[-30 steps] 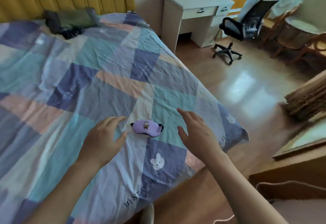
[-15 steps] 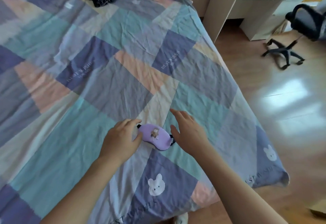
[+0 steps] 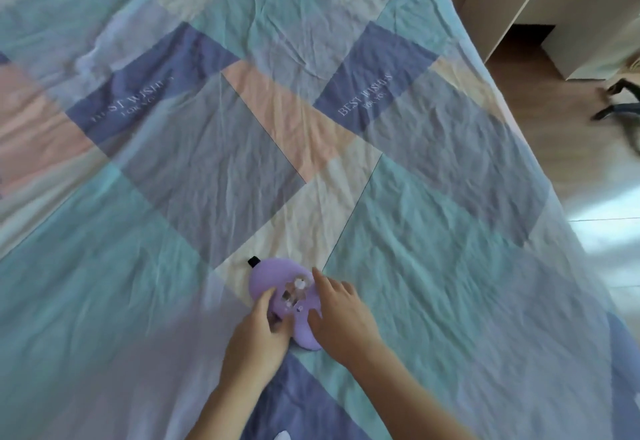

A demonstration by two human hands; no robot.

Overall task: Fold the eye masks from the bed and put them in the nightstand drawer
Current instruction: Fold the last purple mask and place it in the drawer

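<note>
Two hands now closed in on one purple eye mask | left hand pinching its 7 o'clock edge, right hand laid flat at 3 o'clock | previously apart, hovering | mask on patchwork bedsheet at 6 o'clock | folding judged begun

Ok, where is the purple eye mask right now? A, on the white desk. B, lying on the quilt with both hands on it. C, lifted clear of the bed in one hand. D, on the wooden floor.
B: the purple eye mask lies on the patchwork quilt, with the left hand and the right hand both touching it.
</note>
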